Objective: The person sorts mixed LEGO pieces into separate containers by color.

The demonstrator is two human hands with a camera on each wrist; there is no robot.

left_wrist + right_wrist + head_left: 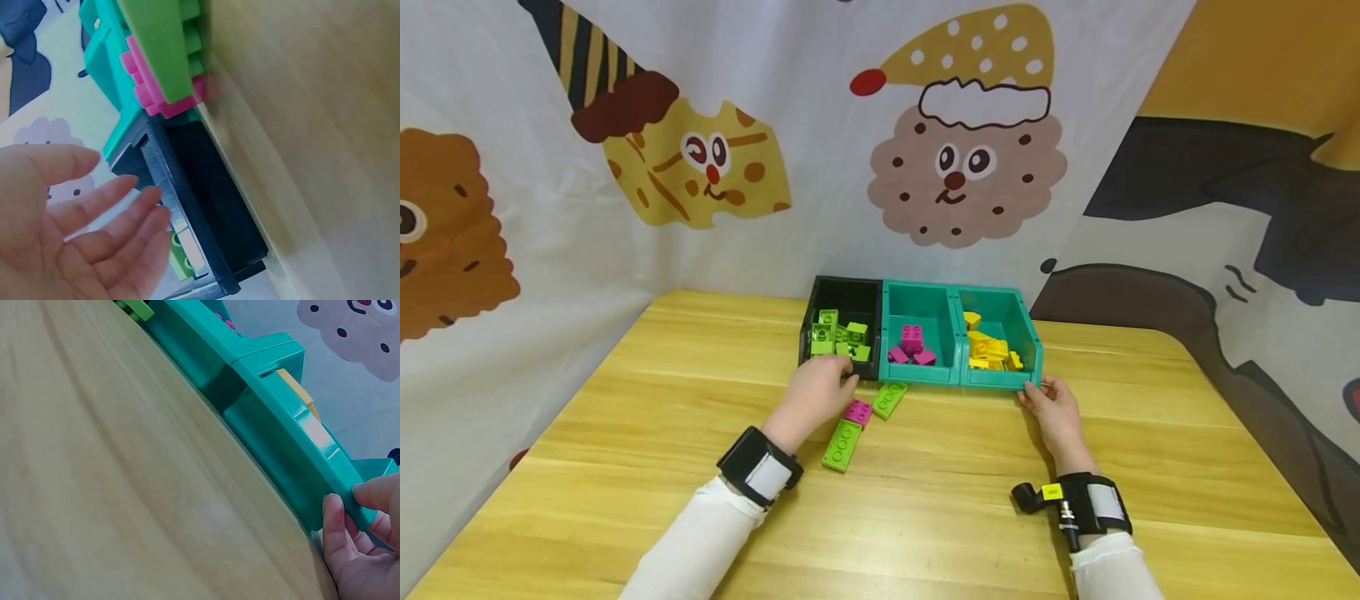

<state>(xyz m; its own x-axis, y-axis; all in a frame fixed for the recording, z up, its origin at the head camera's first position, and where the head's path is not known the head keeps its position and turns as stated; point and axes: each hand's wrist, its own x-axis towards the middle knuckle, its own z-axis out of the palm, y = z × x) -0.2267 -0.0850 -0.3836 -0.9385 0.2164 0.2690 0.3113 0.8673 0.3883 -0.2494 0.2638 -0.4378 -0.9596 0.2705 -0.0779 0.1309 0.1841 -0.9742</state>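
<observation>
My left hand (816,392) hovers at the front of a black bin (844,292) holding several green building blocks (822,335). In the left wrist view its fingers (119,240) are loosely bent with nothing between them. At the right end, my right hand (1058,417) pinches the front corner of a teal bin (1000,381) that contains yellow blocks (990,347); thumb and fingers meet its rim in the right wrist view. A middle teal bin (917,304) has pink blocks (912,337). Before the bins lie a pink block (858,412) and two long green blocks (841,446).
The three bins stand side by side on a wooden table (925,517), near its back edge. Behind them hangs a white cloth (820,183) printed with cartoon food. Each wrist wears a black strap (760,467).
</observation>
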